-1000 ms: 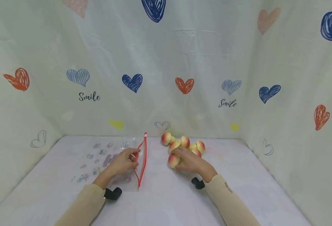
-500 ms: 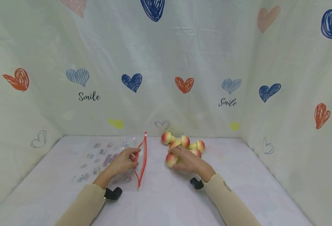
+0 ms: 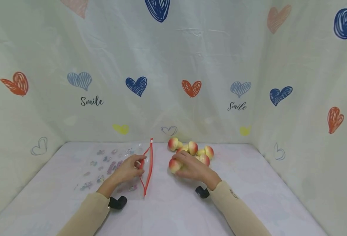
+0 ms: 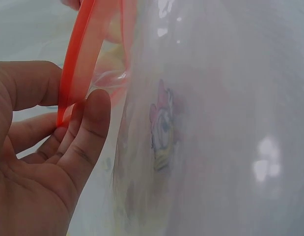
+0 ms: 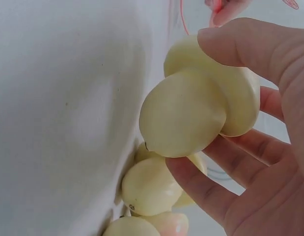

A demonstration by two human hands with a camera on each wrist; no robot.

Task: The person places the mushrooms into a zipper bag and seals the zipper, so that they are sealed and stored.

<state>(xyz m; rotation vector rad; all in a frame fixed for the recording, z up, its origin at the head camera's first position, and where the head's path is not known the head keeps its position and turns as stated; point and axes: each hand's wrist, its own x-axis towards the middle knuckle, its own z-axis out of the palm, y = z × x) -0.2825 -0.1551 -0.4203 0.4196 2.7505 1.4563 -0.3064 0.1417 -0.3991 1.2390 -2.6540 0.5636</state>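
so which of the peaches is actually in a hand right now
The peach at the near left edge of the pile, gripped by the right hand. It sits apart from the other peaches, which lie untouched behind it near the backdrop.

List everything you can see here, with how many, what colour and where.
peach in hand: one, red and yellow, gripped by the right hand, just left of the pile.
peach pile: several, exact count unclear, red and yellow, at the back of the table.
zip bag: one, clear with cartoon prints and a red zip strip, lying left of centre.
table: one, white cover.
backdrop: white cloth with blue, orange and yellow hearts, on three sides.
left hand: pinches the bag's red strip.
right hand: holds the peach.
sleeves: two, beige.
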